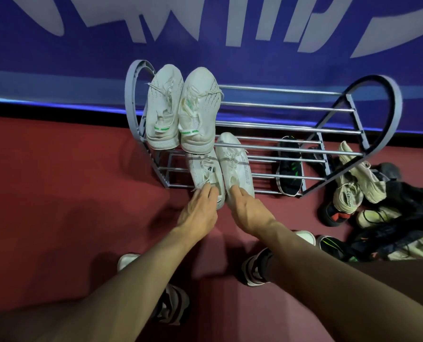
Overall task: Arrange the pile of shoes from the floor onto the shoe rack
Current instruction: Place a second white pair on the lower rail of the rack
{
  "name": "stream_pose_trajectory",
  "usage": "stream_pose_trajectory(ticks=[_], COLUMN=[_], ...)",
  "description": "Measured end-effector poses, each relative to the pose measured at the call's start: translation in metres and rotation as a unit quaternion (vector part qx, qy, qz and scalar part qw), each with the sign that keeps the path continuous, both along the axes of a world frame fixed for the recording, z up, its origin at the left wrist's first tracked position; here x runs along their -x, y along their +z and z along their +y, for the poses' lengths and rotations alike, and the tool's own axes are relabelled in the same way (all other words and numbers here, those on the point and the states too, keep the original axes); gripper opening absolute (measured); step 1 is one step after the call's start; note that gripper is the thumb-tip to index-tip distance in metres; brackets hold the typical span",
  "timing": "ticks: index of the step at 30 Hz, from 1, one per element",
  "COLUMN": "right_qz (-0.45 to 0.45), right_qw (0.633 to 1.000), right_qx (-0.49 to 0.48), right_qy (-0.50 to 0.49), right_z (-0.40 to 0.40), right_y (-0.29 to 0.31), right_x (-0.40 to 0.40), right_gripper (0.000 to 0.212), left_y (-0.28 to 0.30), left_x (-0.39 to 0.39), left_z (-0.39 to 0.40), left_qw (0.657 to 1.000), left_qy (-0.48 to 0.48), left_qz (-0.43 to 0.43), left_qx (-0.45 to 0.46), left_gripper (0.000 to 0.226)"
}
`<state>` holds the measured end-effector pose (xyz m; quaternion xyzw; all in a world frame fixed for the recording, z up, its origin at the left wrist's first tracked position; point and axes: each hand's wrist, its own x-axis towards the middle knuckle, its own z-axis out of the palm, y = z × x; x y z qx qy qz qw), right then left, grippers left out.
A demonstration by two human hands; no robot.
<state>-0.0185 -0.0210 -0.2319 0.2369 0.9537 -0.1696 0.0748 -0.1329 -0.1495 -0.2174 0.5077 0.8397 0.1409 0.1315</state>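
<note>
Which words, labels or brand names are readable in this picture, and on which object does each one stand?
"SPROKEN", roughly, the first letter unsure: heel tab of the cream shoe in the pile.
Green print on the heel tabs of the top-shelf white shoes: too blurred to read.
Small print on the lower white shoes: too small.
Large white letters on the blue banner: cut off, unreadable.

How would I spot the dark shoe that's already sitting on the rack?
Find the grey shoe rack against the blue wall. On its lower tier, at the right end, lies a black shoe with green stripes. Every other shoe on the rack is white.
</note>
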Motion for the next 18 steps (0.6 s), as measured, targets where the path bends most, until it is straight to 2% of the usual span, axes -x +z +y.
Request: stream_pose_trajectory(ticks=[2, 4, 7, 10, 13, 18], right_qz=[-0.009, -0.002, -0.001, -0.024, -0.031, 0.025], right_qw=[0.999, 0.999, 0.999, 0.997, 0.996, 0.999], right_qx=[0.032, 0.016, -0.016, -0.053, -0.082, -0.02], right_qy=[-0.014, -0.029, -0.043, -0.046, -0.018, -0.016], right_z=[-0.009, -0.017, -0.023, -0.032, -0.035, -0.049], right_y=[0.008, 0.013, 0.015, 0.024, 0.024, 0.034], right_x=[0.0, 0.002, 0.005, 0.014, 0.022, 0.045], right_gripper=[0.035, 0.044, 0.05, 0.033, 0.029, 0.013], left_y=[-0.004, -0.003, 0.003, 0.009, 0.014, 0.007], left_x=[-0.002, -0.001, 0.008, 0.013, 0.014, 0.035], left_z=[-0.005, -0.012, -0.022, -0.029, -0.038, -0.057], left_qw=[1.0, 0.998, 0.995, 0.997, 0.998, 0.998], left_qy=[0.015, 0.033, 0.046, 0.032, 0.025, 0.045], left_qz=[0.011, 0.041, 0.084, 0.067, 0.052, 0.042], left_qx=[0.013, 0.025, 0.016, 0.038, 0.036, -0.003], left_gripper=[0.043, 0.054, 0.042, 0.036, 0.036, 0.045])
